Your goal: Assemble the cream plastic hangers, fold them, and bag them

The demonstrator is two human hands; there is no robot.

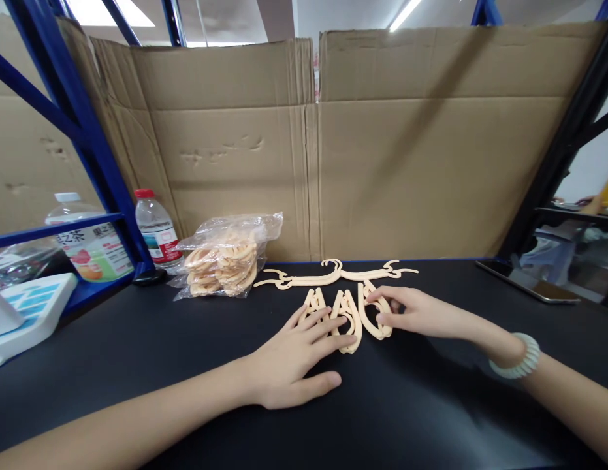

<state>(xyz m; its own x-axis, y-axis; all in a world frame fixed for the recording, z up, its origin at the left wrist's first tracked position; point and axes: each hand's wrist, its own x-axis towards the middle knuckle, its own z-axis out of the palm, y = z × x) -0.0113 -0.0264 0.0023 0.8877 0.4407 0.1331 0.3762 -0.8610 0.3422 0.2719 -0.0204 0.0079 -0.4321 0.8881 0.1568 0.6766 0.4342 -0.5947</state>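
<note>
Here, left hand (291, 362) fingers spread flat on curved pale wooden pieces (350, 313); right hand (411, 313) fingers pinching one piece.

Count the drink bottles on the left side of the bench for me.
2. A red-capped water bottle stands beside the blue rack post; a larger white-capped tea bottle stands left of it, partly hidden behind the rack's crossbar.
</note>
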